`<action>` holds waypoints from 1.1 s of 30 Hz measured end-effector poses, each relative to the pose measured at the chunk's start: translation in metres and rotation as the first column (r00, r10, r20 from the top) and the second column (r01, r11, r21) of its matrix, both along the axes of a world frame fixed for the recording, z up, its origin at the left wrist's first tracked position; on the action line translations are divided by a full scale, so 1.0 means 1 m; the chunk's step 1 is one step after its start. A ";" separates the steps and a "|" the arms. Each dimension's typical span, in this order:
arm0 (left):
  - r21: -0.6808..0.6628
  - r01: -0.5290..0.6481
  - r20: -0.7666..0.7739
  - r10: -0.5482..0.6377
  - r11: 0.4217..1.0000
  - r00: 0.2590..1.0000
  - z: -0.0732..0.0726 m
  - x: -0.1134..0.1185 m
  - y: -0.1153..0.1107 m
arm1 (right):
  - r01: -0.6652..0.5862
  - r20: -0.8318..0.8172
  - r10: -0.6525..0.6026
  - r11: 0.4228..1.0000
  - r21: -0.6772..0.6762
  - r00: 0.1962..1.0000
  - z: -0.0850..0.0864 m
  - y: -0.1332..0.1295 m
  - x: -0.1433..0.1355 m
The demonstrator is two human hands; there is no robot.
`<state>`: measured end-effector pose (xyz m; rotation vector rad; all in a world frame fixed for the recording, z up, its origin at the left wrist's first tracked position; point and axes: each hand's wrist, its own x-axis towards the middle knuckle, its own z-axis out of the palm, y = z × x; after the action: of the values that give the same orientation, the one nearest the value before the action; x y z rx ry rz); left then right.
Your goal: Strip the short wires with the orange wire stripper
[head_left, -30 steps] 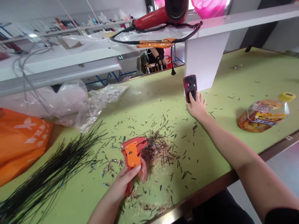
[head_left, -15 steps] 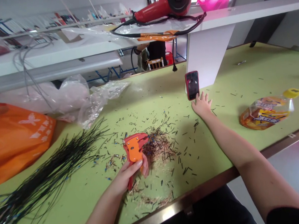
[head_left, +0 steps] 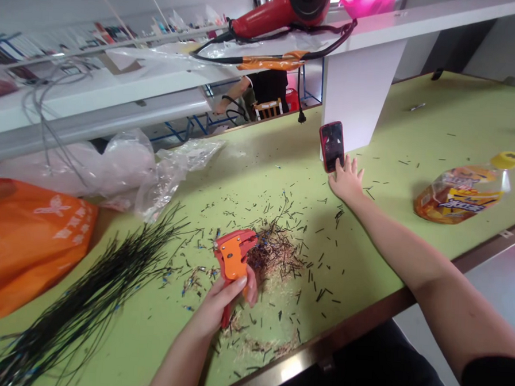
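Note:
My left hand (head_left: 226,298) is wrapped round the handle of a red and orange wire stripper (head_left: 233,255), its jaws pointing right over a heap of wire scraps (head_left: 276,251). Farther off, my right hand (head_left: 347,179) has its fingers spread, one fingertip at the lower part of a phone (head_left: 331,146) in a red case. The phone leans upright against a white panel (head_left: 355,94). To the left of the stripper lies a long bundle of thin black wires (head_left: 92,288), some with blue ends.
A bottle of orange liquid (head_left: 460,192) with a yellow cap lies at the right. Clear plastic wrapping (head_left: 167,171) and an orange bag (head_left: 34,239) are at the left. A red hair dryer (head_left: 266,18) rests on the shelf above. Beyond the table, part of a person (head_left: 269,87) shows.
My right fingers have shifted slightly left and up onto the phone's lower part. The left hand keeps hold of the wire stripper. Behind the table, the other person's arm has come into view.

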<state>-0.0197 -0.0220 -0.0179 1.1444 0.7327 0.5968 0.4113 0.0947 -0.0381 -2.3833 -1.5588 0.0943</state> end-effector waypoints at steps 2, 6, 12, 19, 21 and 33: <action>0.002 0.003 -0.008 -0.003 1.000 1.000 0.000 0.000 0.000 | 0.005 -0.004 -0.005 1.000 0.003 1.000 0.000 0.000 0.000; 0.005 0.005 -0.019 -0.005 1.000 1.000 0.000 0.000 0.000 | 0.012 -0.007 -0.012 1.000 -0.004 1.000 0.001 0.000 0.000; 0.014 0.001 -0.037 -0.001 1.000 0.999 0.001 0.000 0.000 | 0.025 -0.029 -0.025 1.000 -0.003 0.999 0.000 0.000 0.001; 0.003 -0.003 -0.030 0.003 1.000 1.000 0.001 0.001 -0.001 | 0.039 -0.030 -0.040 0.999 -0.028 0.999 0.004 -0.002 -0.001; 0.008 0.000 -0.025 0.000 1.000 1.000 0.001 0.001 -0.001 | 0.041 -0.030 -0.042 0.999 -0.036 0.999 0.005 -0.002 -0.002; 0.002 0.012 -0.036 -0.012 1.000 0.999 0.000 0.002 0.000 | 0.009 -0.034 -0.009 1.000 -0.015 0.999 0.003 -0.002 -0.004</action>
<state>-0.0181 -0.0222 -0.0177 1.1637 0.7557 0.5681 0.4071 0.0926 -0.0349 -2.3871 -1.5368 0.1448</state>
